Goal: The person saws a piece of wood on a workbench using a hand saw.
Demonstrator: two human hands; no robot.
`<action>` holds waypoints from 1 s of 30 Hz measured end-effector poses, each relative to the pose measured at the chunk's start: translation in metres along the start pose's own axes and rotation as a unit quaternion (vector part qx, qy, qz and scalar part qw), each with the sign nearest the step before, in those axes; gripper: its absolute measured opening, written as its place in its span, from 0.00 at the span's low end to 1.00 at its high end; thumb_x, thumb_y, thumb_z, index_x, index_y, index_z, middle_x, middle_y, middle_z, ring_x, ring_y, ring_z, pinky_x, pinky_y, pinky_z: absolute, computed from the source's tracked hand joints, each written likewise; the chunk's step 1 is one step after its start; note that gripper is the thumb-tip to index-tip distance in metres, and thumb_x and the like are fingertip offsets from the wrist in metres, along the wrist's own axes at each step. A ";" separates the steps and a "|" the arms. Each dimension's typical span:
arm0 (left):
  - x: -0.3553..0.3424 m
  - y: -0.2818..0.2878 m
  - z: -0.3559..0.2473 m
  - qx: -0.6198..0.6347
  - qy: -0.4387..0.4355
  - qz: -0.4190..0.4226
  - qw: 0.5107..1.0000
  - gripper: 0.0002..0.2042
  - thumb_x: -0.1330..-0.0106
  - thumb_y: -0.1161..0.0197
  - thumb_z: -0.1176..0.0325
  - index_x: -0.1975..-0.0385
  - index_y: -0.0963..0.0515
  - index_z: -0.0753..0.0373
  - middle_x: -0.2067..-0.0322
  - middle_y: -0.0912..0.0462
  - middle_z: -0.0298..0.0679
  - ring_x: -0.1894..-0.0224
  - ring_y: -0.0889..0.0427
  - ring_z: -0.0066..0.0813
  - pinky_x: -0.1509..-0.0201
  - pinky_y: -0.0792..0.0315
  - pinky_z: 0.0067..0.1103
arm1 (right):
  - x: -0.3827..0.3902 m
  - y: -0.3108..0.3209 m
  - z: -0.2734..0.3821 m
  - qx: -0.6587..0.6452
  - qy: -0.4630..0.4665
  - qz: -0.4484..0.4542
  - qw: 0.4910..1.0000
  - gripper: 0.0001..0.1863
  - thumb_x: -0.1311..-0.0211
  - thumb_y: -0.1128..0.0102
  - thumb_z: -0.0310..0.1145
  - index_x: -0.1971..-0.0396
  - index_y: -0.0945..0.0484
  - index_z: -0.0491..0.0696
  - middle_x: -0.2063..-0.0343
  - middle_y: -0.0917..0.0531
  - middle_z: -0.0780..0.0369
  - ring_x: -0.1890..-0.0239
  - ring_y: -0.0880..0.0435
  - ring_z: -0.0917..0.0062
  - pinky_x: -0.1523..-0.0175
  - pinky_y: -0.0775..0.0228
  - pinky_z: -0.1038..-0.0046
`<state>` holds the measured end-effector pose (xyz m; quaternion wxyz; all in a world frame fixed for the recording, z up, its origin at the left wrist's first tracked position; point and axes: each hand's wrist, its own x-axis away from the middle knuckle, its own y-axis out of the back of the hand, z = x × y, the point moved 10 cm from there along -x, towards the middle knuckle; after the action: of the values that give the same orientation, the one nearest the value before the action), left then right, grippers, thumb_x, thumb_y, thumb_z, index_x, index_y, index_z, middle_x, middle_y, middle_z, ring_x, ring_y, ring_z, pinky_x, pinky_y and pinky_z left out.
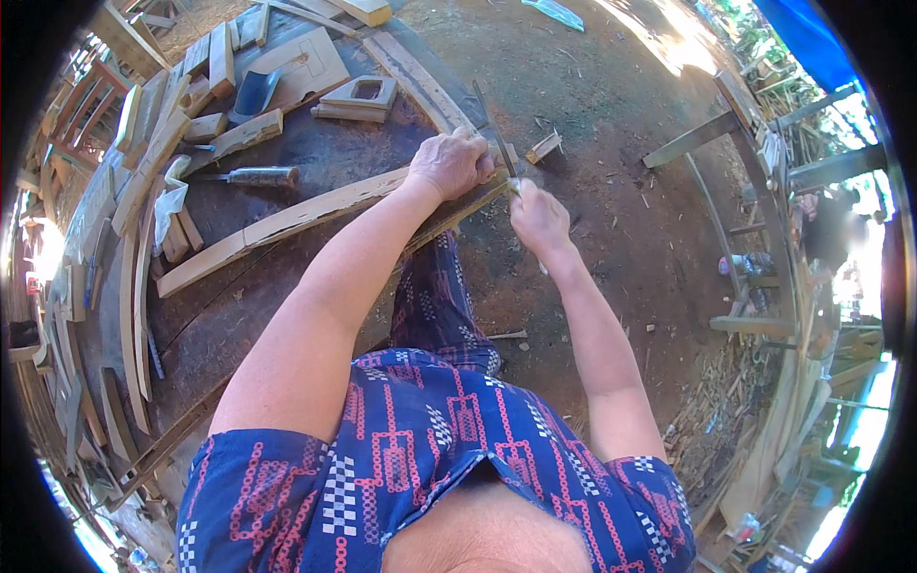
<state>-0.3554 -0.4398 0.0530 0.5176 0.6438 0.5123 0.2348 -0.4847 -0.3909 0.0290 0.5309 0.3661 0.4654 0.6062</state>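
Observation:
A long pale wooden board [315,212] with a rough, dark-streaked edge lies across the dark workbench, its right end at the bench corner. My left hand [449,164] is closed over the board near that end, fingers curled down on it. In my right hand [541,222], just beyond the board's end, is a saw [495,129] gripped by its handle. Its blade shows as a narrow dark strip, seen nearly edge-on, slanting up and away past the board's end. Whether the teeth touch the wood cannot be made out.
On the bench [325,143] lie a chisel-like tool [253,177], a framed wooden block [358,100], a curved dark blue piece [256,94] and several boards. A small offcut [543,146] lies beyond the bench corner. Wooden framing [764,220] stands at right.

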 end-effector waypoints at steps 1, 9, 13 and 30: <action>0.001 0.002 0.001 -0.001 0.002 0.000 1.000 0.17 0.36 0.52 0.56 0.68 0.21 0.62 0.64 0.20 0.52 0.62 0.18 0.47 0.57 0.24 0.36 | -0.011 -0.001 0.003 0.004 -0.007 -0.001 1.000 0.11 0.37 0.53 0.37 0.66 0.29 0.44 0.75 0.19 0.49 0.67 0.19 0.53 0.63 0.30 0.54; 0.006 0.005 0.013 -0.007 0.020 0.005 1.000 0.15 0.36 0.50 0.56 0.67 0.24 0.62 0.67 0.21 0.52 0.62 0.19 0.50 0.58 0.25 0.38 | 0.061 0.002 -0.001 -0.004 -0.017 0.027 1.000 0.12 0.36 0.53 0.40 0.68 0.30 0.45 0.78 0.19 0.51 0.70 0.19 0.53 0.64 0.30 0.53; 0.004 0.005 0.006 -0.002 0.007 0.004 1.000 0.15 0.36 0.51 0.56 0.67 0.24 0.62 0.67 0.21 0.52 0.62 0.19 0.50 0.58 0.25 0.38 | 0.041 -0.001 -0.009 0.023 -0.033 0.029 0.999 0.11 0.36 0.53 0.39 0.69 0.31 0.45 0.78 0.19 0.51 0.71 0.18 0.54 0.65 0.29 0.54; 0.002 0.002 0.006 0.004 -0.003 0.002 1.000 0.16 0.35 0.52 0.56 0.65 0.24 0.61 0.66 0.22 0.52 0.62 0.19 0.49 0.58 0.25 0.37 | 0.028 0.008 0.001 0.006 -0.020 -0.004 1.000 0.11 0.36 0.52 0.39 0.66 0.28 0.45 0.74 0.18 0.49 0.68 0.18 0.54 0.63 0.29 0.54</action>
<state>-0.3490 -0.4406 0.0520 0.5163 0.6474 0.5105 0.2317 -0.4910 -0.3637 0.0357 0.5405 0.3797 0.4594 0.5939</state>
